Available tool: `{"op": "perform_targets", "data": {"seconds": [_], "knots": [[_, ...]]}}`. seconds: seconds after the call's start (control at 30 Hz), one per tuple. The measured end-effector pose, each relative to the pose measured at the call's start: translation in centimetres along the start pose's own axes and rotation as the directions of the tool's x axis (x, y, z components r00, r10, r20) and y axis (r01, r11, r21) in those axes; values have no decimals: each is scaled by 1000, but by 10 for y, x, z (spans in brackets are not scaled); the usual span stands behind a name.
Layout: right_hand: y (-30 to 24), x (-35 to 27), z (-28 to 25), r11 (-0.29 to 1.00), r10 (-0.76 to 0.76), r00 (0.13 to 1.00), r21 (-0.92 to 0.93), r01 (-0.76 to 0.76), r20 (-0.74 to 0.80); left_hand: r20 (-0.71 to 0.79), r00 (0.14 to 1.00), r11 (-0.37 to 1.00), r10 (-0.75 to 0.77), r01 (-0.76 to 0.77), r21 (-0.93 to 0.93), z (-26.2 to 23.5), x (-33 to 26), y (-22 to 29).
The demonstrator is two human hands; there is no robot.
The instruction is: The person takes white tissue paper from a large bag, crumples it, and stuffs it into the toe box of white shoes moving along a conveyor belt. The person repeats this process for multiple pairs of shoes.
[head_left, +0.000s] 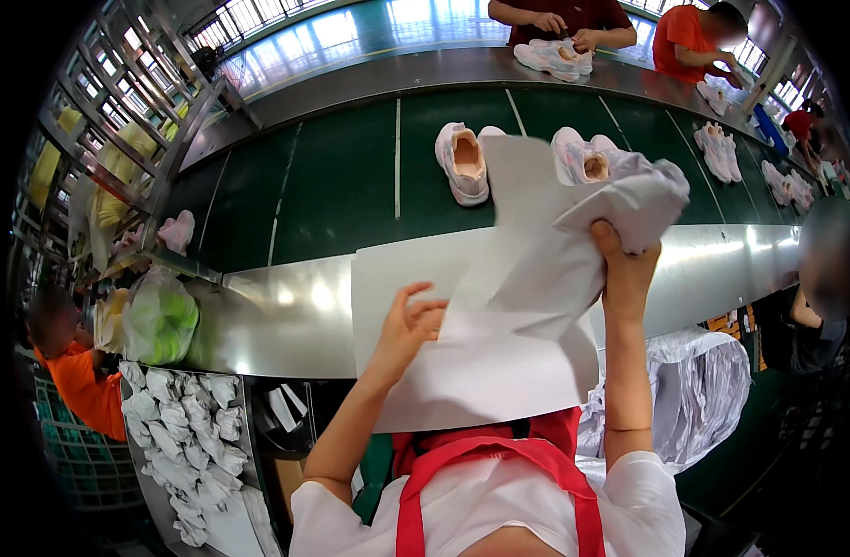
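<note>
My right hand [624,265] is raised and grips a crumpled wad of white paper [634,200], with a loose sheet [527,223] hanging from it. My left hand [411,320] has its fingers spread, touching the top of a stack of white paper sheets [444,362] that lies on the metal counter [276,316]. Beyond the counter, a white and pink shoe [462,162] and a second one [583,158] sit on the green conveyor belt [341,176].
A tray of crumpled paper wads [188,436] stands at lower left, beside a person in orange [72,371]. A green and white plastic bag [156,320] sits on the counter's left end. Metal racks [109,121] stand left. People handle shoes [555,56] across the belt. A plastic-wrapped bundle [703,390] lies right.
</note>
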State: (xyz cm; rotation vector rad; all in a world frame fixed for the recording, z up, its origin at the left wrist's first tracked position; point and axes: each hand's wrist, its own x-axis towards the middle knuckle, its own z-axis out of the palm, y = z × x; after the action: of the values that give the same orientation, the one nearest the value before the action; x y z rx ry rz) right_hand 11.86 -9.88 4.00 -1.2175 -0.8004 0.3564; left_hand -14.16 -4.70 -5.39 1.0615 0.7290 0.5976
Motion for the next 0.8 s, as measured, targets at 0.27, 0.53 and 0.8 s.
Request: {"op": "perform_targets", "data": {"seconds": [0.27, 0.53, 0.8], "knots": [[1, -78, 48, 271, -754, 77, 204, 941, 652, 284, 959, 792, -12, 183, -582, 21, 24, 28], [23, -74, 52, 625, -504, -35, 393, 674, 863, 355, 933, 889, 66, -216, 403, 40, 22, 73], [19, -68, 41, 895, -358, 651, 47, 444, 670, 43, 916, 917, 398, -398, -17, 34, 45, 27]]}}
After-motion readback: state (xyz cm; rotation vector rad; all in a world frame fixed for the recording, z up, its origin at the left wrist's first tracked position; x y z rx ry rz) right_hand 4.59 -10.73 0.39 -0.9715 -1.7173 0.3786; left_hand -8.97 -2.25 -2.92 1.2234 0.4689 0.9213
